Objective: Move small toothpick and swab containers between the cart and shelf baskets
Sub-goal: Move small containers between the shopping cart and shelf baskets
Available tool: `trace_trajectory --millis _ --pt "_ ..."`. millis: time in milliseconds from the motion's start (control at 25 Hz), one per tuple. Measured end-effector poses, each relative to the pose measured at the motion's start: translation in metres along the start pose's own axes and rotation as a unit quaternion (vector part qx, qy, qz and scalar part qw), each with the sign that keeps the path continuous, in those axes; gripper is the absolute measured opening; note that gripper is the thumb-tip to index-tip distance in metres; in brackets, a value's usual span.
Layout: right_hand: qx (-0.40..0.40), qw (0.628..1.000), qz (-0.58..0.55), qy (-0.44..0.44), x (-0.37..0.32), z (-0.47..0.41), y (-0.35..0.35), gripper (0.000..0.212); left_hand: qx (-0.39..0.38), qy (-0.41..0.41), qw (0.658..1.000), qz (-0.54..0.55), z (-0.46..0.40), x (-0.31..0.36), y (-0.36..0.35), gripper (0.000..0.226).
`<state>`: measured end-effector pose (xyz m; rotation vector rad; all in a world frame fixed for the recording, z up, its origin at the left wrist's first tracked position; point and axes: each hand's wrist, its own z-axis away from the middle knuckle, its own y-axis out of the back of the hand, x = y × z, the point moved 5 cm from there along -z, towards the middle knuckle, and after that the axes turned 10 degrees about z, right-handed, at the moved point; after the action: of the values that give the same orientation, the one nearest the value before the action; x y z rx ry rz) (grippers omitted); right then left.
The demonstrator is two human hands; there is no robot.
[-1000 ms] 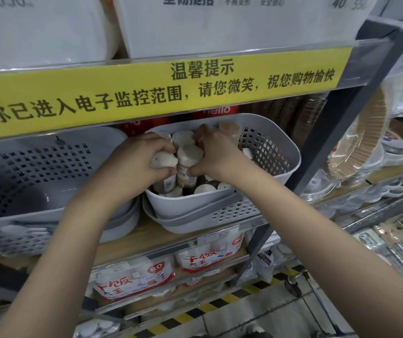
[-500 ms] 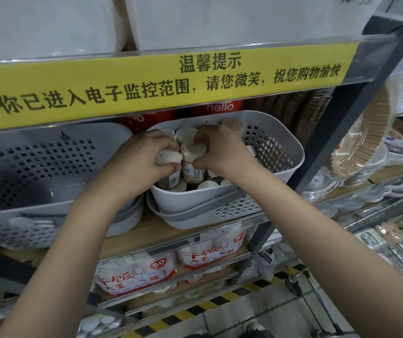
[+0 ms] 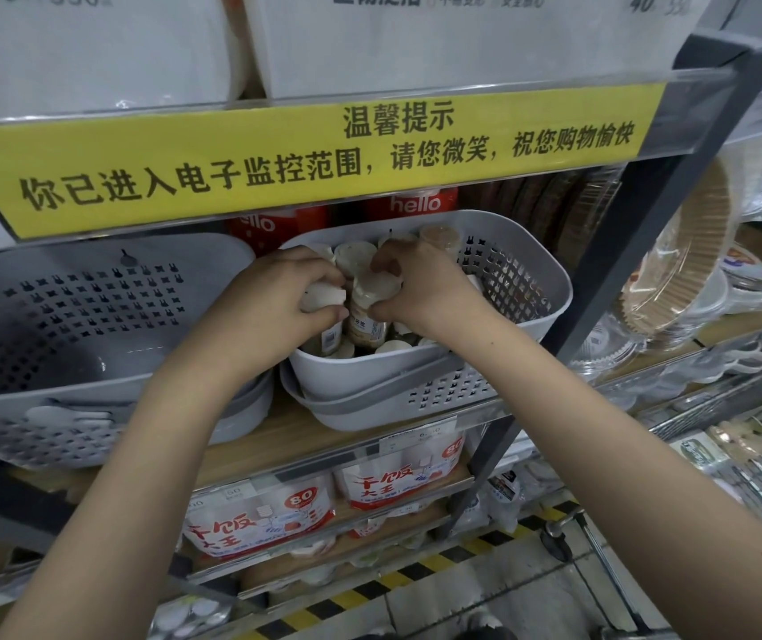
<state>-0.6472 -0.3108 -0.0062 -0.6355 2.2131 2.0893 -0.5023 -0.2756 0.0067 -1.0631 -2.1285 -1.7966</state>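
Both hands are in the basket (image 3: 522, 334): left hand (image 3: 272, 311) grips one jar (image 3: 323, 300), right hand (image 3: 420, 288) pinches another jar (image 3: 372, 307). Packed jars may snag and topple; the cart is barely visible.

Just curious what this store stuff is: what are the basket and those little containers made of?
Basket: looks like matte grey moulded plastic, judging by its punched holes and rounded rim. Containers: probably clear plastic, contents showing through, with white caps, likely plastic too.
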Motion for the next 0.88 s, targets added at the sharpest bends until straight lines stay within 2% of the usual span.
trace_trajectory --millis 320,720,880 --pt "-0.003 1.0 -0.002 0.0 -0.001 0.0 0.0 0.05 0.0 0.01 1.0 0.0 0.001 -0.001 -0.001 0.031" --pt "-0.005 1.0 0.009 0.006 0.002 0.001 -0.004 0.048 0.003 0.002 1.0 -0.002 0.002 0.002 -0.002 0.03" --pt "0.055 0.998 -0.014 0.002 0.003 0.015 0.016 0.04 0.026 -0.014 1.0 -0.002 0.004 0.007 0.005 0.032"
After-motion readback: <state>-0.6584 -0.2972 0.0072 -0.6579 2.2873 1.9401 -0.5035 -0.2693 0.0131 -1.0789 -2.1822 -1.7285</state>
